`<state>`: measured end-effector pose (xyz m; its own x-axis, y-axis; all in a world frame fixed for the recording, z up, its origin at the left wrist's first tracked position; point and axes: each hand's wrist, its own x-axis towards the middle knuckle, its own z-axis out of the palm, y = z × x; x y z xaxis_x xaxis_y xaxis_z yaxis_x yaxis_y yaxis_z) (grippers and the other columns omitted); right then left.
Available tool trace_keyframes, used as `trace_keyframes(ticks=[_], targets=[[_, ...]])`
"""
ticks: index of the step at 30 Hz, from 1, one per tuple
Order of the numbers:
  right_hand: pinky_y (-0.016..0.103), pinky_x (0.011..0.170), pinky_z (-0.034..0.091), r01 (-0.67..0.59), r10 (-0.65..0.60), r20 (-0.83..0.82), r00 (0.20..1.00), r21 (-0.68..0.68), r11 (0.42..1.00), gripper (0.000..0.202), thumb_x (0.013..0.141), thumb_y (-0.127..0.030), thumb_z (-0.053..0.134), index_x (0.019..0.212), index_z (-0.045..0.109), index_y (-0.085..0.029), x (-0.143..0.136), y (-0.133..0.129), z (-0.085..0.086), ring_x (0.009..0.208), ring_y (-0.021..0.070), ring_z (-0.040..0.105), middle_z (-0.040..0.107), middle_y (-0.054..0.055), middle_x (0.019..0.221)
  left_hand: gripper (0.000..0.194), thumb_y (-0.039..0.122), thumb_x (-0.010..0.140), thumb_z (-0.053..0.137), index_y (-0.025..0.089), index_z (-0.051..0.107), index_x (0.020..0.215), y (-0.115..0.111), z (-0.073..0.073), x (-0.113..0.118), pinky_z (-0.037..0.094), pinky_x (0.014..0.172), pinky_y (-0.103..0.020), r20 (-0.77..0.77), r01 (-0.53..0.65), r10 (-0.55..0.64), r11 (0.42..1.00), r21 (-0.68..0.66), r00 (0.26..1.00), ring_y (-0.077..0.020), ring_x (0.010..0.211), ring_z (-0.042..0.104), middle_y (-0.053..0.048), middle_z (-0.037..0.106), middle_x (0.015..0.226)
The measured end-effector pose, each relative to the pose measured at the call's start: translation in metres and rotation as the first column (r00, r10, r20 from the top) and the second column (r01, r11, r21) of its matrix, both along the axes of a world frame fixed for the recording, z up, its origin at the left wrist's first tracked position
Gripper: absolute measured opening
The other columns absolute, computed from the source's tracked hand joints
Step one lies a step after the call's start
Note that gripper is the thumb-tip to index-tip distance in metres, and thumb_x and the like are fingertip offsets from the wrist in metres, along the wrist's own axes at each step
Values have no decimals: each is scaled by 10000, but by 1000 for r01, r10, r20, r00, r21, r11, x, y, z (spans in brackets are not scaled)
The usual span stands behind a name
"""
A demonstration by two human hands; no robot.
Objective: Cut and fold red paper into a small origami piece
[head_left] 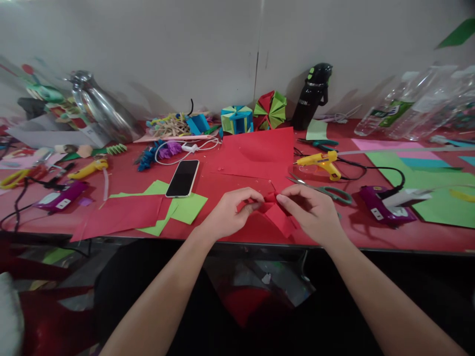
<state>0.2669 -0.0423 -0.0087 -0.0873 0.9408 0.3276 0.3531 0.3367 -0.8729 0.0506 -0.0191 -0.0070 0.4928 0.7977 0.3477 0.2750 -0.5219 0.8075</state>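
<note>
Near the front edge of the red table, a folded piece of red paper is between my two hands. My left hand pinches its left side between thumb and fingertips. On the other side, my right hand grips the top right part with thumb and forefinger. A thin dark stick or wire shows just above the paper, between the hands. The fingertips cover part of the folds. Behind the hands lies a large red sheet, with scissors beside my right hand.
A phone rests by green sheets and red paper at left. Yellow glue gun and purple power strip are at right. Behind stand a black bottle, folded paper shapes, a steel jug and plastic bottles.
</note>
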Motion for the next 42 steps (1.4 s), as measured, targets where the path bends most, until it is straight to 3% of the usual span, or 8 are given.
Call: trace_keyframes(ticks=[7,13,23,27,32,38,42], targets=[[262,657,532,26,-29,43,999,58,998,143,895,-343,644,851,709,-223,-10,-1,7,716,158,649,713,18,798,92,201,945,570,182,660,934,0,-3,1,517,782,-284,-1,-25,25,994,105,1000,-152,838,646,-46,691,903],[256,662,526,49,-48,-39,998,28,998,162,907,-354,631,860,696,-213,-19,-1,12,714,152,645,704,16,793,108,164,963,528,178,630,932,-1,-5,3,502,845,-307,51,-56,46,974,217,998,-164,933,618,-76,653,990],[271,685,538,18,-33,-199,979,-77,997,201,893,-390,648,855,692,-198,-26,4,9,737,162,658,705,21,796,56,185,931,581,180,627,964,-5,-4,5,504,750,-290,116,-75,55,982,176,992,-150,835,588,-69,647,966],[266,695,540,-14,-3,-195,981,-86,996,209,909,-387,626,862,707,-200,-23,4,11,749,156,657,708,19,805,48,168,913,593,173,639,901,-3,-6,7,513,725,-279,193,-157,129,978,139,973,-140,795,605,-54,667,902],[268,714,564,-91,74,-193,978,-85,992,177,848,-368,709,935,715,-214,-21,3,14,800,164,675,725,31,896,17,170,852,667,162,676,864,-1,-8,6,546,761,-308,257,-226,223,974,-18,940,-161,805,653,-58,704,868],[266,708,568,-21,16,-119,993,-37,999,153,842,-358,716,879,709,-209,-21,3,11,763,159,675,723,28,851,185,222,831,723,182,653,998,-2,-9,7,586,772,-282,313,-220,246,968,-117,917,-159,845,700,-42,722,890],[242,665,549,1,-2,-72,997,-11,1000,152,859,-359,698,859,697,-206,-21,2,11,727,147,660,714,21,822,126,245,842,723,180,697,946,-5,-6,7,580,780,-274,290,-244,262,965,-97,920,-158,845,703,-43,742,902]])
